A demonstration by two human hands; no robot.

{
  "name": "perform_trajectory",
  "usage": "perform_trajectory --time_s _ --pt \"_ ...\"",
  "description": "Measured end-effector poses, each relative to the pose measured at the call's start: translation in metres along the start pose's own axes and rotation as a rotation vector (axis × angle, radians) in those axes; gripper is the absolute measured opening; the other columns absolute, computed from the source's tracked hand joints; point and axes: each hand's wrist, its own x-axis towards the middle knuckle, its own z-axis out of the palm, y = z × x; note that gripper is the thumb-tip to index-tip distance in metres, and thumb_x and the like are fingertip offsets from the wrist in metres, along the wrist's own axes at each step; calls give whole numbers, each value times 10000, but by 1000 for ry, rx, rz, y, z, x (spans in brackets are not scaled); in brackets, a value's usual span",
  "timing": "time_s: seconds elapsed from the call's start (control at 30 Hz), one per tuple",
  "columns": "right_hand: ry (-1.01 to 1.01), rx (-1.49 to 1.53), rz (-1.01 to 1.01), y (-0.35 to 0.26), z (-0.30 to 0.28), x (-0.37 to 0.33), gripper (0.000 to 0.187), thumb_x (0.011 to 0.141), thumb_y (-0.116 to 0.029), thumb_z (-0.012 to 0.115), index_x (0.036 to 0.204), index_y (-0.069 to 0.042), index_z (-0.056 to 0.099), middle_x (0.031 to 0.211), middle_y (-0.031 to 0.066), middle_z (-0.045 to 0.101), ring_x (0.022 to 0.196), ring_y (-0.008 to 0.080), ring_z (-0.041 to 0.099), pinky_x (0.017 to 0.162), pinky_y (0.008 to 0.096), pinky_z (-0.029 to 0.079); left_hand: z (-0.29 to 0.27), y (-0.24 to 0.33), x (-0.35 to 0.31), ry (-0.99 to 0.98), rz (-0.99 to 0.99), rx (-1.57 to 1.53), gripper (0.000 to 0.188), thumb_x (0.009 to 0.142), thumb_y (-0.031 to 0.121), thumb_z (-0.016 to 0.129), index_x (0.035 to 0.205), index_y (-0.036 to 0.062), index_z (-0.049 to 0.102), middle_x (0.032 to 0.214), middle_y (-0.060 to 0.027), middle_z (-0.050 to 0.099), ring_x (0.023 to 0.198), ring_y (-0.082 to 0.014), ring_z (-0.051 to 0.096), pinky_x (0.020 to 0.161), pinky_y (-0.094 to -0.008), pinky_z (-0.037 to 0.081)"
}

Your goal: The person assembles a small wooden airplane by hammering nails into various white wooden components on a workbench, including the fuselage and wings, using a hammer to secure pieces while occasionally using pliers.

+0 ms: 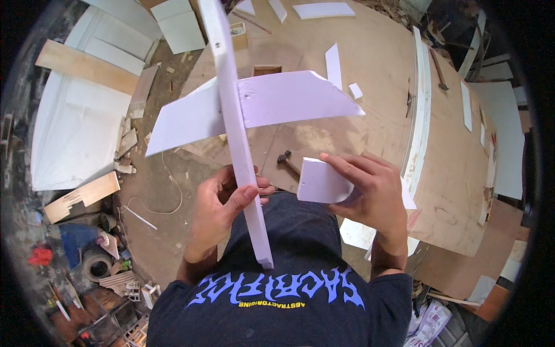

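My left hand (222,205) is closed round the lower part of a long white model airplane body (236,130), which stands up in front of me. A white wing (295,98) crosses this body, with a shorter-looking half (188,118) reaching to the left. In my right hand (373,194) is a small flat white piece (325,180), gripped between thumb and fingers. It is held to the right of the body, apart from it. Some of its right end is hidden by my fingers.
Behind lies a hammer (287,162) on the wooden table (370,144). White offcuts (333,66) and a small white block (355,91) lie farther back, near a wooden box (267,70). A long white strip (417,115) runs along the right. Scraps and a tire (97,264) litter the left floor.
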Motion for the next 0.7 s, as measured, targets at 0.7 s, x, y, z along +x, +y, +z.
perform_trajectory --time_s 0.7 --pt "-121 76 -99 -10 17 8 931 560 -303 916 1446 -235 638 1137 13 748 887 250 698 758 376 583 -1 -10 8 -91 89 35 527 988 313 766 1288 -103 644 1100 -159 768 1002 -197 726 937 -340 561"
